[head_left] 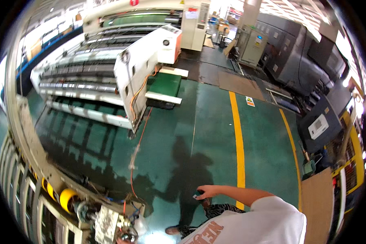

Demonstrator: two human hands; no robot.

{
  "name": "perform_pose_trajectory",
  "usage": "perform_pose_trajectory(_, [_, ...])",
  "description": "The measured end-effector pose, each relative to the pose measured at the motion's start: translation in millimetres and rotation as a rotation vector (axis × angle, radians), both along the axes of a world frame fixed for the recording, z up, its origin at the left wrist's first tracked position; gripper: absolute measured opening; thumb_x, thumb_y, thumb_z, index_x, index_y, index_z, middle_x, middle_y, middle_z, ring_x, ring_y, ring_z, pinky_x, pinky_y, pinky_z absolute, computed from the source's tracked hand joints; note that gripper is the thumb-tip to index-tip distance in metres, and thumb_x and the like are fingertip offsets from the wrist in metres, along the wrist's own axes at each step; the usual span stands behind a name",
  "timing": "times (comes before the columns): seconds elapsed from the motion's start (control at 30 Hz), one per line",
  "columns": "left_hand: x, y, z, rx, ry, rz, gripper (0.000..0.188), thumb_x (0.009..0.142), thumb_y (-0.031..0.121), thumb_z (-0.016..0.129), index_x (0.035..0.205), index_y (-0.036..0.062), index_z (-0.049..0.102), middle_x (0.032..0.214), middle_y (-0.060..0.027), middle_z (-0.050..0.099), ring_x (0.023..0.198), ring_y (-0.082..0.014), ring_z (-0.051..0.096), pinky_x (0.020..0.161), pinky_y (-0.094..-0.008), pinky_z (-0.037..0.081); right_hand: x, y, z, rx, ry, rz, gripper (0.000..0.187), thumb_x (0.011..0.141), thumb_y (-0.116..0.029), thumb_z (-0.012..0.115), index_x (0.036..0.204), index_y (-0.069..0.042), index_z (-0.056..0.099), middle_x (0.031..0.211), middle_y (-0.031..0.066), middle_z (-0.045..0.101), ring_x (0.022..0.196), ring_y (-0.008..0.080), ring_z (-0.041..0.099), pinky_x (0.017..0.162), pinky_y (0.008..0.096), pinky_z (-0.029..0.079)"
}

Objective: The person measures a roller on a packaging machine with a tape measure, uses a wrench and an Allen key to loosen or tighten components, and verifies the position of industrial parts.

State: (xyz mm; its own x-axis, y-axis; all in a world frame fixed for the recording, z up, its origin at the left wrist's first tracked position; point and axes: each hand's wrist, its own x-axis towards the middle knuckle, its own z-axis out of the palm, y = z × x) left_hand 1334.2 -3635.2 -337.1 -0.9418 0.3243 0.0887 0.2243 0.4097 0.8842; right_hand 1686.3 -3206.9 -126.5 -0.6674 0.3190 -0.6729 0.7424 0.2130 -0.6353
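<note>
My right hand [208, 190] hangs out in front of my white shirt, over the green floor [175, 179]. Its fingers curl round a small dark object with a pale end, too small to name. At the lower edge, what looks like a bit of my left hand [125, 240] shows beside a metal machine unit [105, 225] with small fittings. Most of that hand is cut off or hidden, so its fingers cannot be read. A yellow roller [68, 199] sits on the machine frame just left of the unit.
A large white roller machine [126, 77] stands far left, a green platform [164, 84] beside it. An orange-red cable [140, 138] runs over the floor. Yellow lines [238, 142] mark the floor. Dark cabinets [288, 49] and a brown board [318, 199] stand right.
</note>
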Motion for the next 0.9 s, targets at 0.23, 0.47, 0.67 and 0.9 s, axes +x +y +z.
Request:
perform_pose_trajectory(0.23, [104,280,200,0.02,-0.008,-0.49,0.037,0.087,0.022,0.046,0.116,-0.0008,0.047,0.106,-0.0162,0.053,0.091,-0.0293,0.053,0.075,-0.038,0.045,78,103,-53,-0.662,0.26,-0.361,0.058,0.083,-0.05,0.048,0.124,-0.009,0.043,0.114,0.01,0.048,0.087,0.0159,0.048,0.059,0.0284,0.043])
perform_pose_trajectory(0.47, [295,551,294,-0.224,-0.414,-1.038,0.072,0.073,0.019,0.069,0.129,-0.0015,0.027,0.107,-0.0172,0.051,0.096,-0.025,0.052,0.079,-0.0343,0.045,40,206,-33,-1.177,0.576,-0.402,0.049,0.088,-0.052,0.036,0.089,-0.006,0.054,0.061,0.0074,0.052,0.054,0.0143,0.05,0.048,0.0275,0.039])
perform_pose_trajectory(0.67, [311,731,234,-0.166,-0.052,-1.293,0.052,0.081,0.017,0.059,0.123,-0.0017,0.035,0.097,-0.0148,0.054,0.085,-0.0222,0.053,0.07,-0.0314,0.045,92,398,-70,-0.593,0.594,-0.196,0.051,0.088,-0.048,0.041,0.094,-0.001,0.059,0.068,0.009,0.058,0.064,0.0173,0.055,0.059,0.0294,0.042])
perform_pose_trajectory(0.9, [405,1044,221,-0.151,-0.078,-1.994,0.074,0.081,0.024,0.059,0.135,-0.0005,0.014,0.128,-0.0235,0.035,0.118,-0.0348,0.036,0.096,-0.04,0.032,242,626,-16,0.04,0.471,-0.725,0.035,0.079,-0.029,0.063,0.097,0.001,0.058,0.087,0.0123,0.063,0.081,0.0169,0.057,0.072,0.0316,0.045])
